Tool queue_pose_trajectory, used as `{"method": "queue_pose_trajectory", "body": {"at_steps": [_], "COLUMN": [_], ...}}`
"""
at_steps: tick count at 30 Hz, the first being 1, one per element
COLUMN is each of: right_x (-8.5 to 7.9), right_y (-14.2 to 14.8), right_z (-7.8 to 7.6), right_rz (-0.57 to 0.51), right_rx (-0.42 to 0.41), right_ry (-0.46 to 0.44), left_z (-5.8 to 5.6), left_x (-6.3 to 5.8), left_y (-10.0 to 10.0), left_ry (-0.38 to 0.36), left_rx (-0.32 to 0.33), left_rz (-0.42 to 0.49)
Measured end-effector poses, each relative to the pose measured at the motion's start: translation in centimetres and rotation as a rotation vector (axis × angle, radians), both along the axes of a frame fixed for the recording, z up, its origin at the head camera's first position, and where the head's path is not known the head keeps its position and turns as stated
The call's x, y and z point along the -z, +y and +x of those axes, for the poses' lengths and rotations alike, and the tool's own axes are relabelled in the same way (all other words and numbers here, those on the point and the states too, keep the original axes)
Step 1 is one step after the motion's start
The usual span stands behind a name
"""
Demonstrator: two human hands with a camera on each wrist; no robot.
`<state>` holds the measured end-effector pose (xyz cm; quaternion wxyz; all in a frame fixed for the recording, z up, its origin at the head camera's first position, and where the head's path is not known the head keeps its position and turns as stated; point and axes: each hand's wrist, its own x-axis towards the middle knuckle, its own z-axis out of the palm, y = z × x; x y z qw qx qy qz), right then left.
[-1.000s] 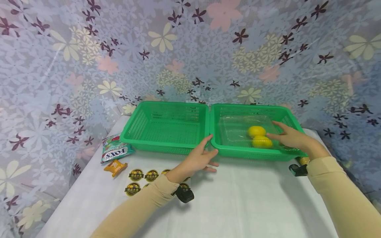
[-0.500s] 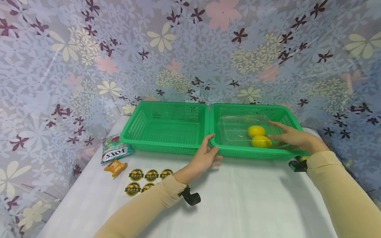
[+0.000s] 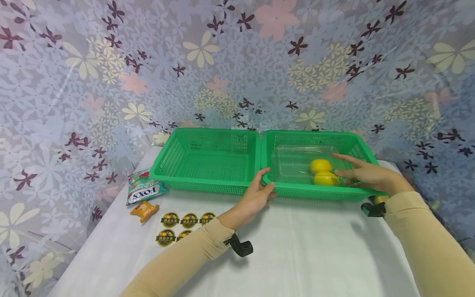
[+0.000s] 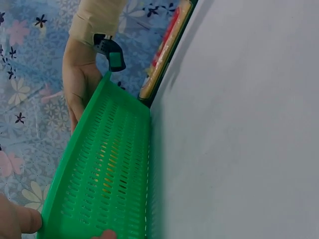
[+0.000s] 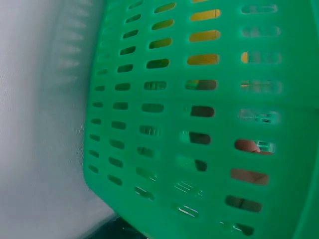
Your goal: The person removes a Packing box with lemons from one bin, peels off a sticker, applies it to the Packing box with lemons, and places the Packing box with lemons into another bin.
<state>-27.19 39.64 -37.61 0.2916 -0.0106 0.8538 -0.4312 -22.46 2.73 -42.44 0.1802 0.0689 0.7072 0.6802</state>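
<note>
My left hand (image 3: 252, 200) grips the near left corner of the right green basket (image 3: 297, 190), index finger at the rim and thumb on the front wall. In the left wrist view a fingertip (image 4: 107, 234) shows against the perforated wall. Over the near right rim my right hand (image 3: 371, 174) reaches into that basket, index finger straight, thumb beside two yellow lemons (image 3: 320, 166). Its other fingers are mostly hidden. A clear plastic container (image 3: 291, 159) lies in the basket around or beside the lemons; which, I cannot tell. The right wrist view shows mainly the basket wall (image 5: 169, 94).
Another green basket (image 3: 215, 165) stands against the right one. A FOX'S candy bag (image 3: 144, 189), an orange wrapped snack (image 3: 144, 210) and a sheet of round stickers (image 3: 170, 220) lie at left. Something yellowish (image 3: 379, 199) shows behind the right wrist. A floral cloth (image 3: 237, 62) hangs behind.
My left hand has slid slightly right and closed up at the basket corner. My right hand has moved slightly left towards the lemons. The baskets stay nearly in place.
</note>
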Motion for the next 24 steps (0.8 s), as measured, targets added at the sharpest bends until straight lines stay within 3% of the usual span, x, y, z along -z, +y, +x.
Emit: {"method": "queue_pose_trajectory", "body": {"at_steps": [9,24], "right_x": [0.20,0.21], "right_y": [0.40,0.70], "right_z": [0.18,0.66], "right_rz": [-0.110,-0.134], "right_rx": [0.030,0.067], "right_ry": [0.038,0.117], "left_z": [-0.17,-0.09], "left_x": [-0.07,0.02], "left_y": [0.09,0.08], "left_ry": [0.021,0.014], "left_rx": [-0.014,-0.025], "left_rz": [-0.062,-0.034]}}
